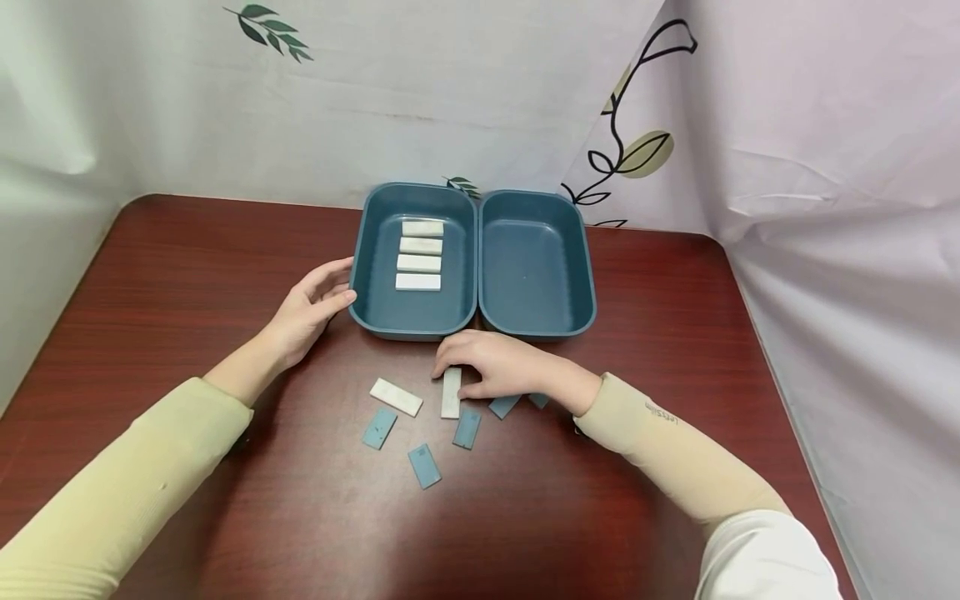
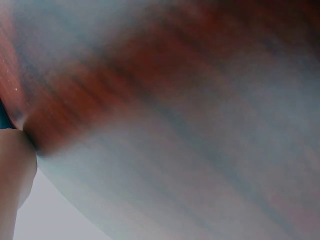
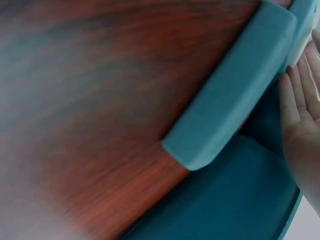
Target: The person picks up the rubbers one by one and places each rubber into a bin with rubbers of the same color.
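My left hand (image 1: 303, 315) rests against the left wall of a blue bin (image 1: 362, 250), its thumb at the rim. Inside that bin, several white rectangular blocks (image 1: 418, 264) lie in a column. At the table's middle, my right hand (image 1: 498, 364) pinches a white block (image 1: 451, 400) between thumb and fingers, the block still flat on the table. Part of this block is hidden under the hand. Another white block (image 1: 396, 397) lies to its left. A small blue tile (image 1: 467, 428) is just below the right hand's thumb. A large blue tile (image 3: 232, 85) fills the right wrist view's middle.
A second blue bin (image 1: 588, 283) stands directly right of the first, with nothing seen in it. More blue tiles lie loose: one at left (image 1: 379, 428), one nearer the front (image 1: 424, 465), and others (image 1: 504, 406) partly under the right wrist. A white curtain (image 1: 450, 100) hangs behind the table.
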Available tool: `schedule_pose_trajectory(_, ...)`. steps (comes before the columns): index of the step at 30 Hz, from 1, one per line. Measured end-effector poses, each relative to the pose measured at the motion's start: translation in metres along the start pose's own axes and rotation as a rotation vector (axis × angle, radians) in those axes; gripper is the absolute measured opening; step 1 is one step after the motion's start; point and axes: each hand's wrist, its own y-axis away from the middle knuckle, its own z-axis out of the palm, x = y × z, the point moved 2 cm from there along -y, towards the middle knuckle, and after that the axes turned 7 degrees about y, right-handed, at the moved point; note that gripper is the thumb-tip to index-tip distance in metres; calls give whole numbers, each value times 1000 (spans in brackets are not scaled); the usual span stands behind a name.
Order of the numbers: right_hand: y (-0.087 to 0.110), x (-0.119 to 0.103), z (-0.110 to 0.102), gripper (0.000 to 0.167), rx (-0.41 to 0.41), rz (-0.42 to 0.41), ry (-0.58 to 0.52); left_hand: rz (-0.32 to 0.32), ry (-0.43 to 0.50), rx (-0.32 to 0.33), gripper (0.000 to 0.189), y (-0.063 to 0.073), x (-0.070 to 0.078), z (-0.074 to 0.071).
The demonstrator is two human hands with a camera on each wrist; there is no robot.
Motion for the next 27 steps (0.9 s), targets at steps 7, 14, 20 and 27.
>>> schedule_pose_trajectory(7, -1, 2, 2, 31, -6, -35, 14, -10, 3, 7, 52, 0, -1, 0)
schedule_pose_trajectory(14, -3, 2, 2, 31, -9, -69, 39, -16, 4, 4, 52, 0, 1, -1)
schedule_pose_trajectory(20, -1, 3, 3, 29, 0, -78, 79, -13, -7, 3, 54, -1, 1, 0)
schedule_pose_trajectory(27, 0, 1, 3, 23, 8, -104, 126, -3, -7, 3, 54, -3, -2, -1)
